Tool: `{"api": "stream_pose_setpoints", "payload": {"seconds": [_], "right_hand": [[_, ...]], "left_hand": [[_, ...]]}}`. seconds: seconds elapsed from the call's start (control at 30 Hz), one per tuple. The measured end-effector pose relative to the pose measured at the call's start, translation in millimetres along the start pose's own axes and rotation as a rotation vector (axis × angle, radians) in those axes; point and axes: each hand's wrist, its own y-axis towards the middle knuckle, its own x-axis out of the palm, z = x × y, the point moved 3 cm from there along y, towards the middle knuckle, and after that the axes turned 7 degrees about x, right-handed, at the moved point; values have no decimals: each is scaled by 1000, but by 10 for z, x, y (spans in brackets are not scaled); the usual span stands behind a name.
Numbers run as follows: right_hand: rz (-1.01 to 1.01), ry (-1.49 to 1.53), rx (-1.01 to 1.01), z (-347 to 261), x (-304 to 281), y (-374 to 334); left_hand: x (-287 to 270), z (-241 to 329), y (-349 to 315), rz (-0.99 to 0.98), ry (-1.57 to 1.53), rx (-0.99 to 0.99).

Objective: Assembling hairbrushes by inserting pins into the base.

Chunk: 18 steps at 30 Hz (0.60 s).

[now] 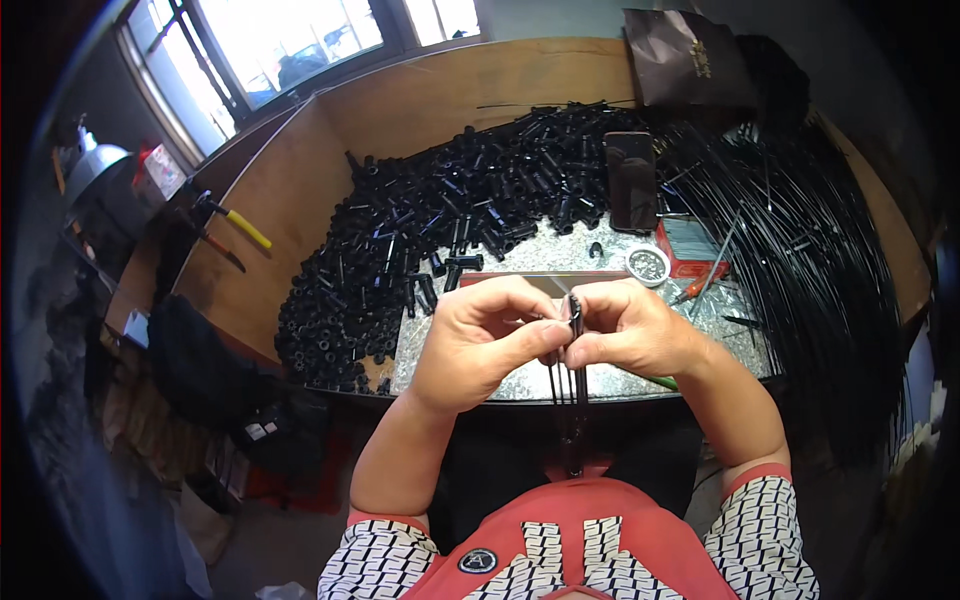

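With left hand (482, 345) and right hand (632, 328) pinching the slim black part (576, 312) above the counter (560, 243), a light, even hold should best keep its hanging strands (582, 385) from twisting.

Left hand (470, 345) and right hand (640, 325) hide much of the black piece (575, 308)!
Bits (648, 265) in the white cup (650, 283): too tiny to tell.
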Motion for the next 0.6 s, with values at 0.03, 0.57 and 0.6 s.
{"api": "stream_pose_setpoints", "payload": {"seconds": [0.03, 0.57, 0.6], "right_hand": [[41, -20, -7, 7, 24, 34], [294, 65, -94, 153, 170, 90], [335, 48, -83, 197, 103, 78]], "left_hand": [[-18, 17, -14, 20, 27, 4], [-291, -4, -226, 384, 261, 175], [-430, -14, -268, 492, 279, 204]]}}
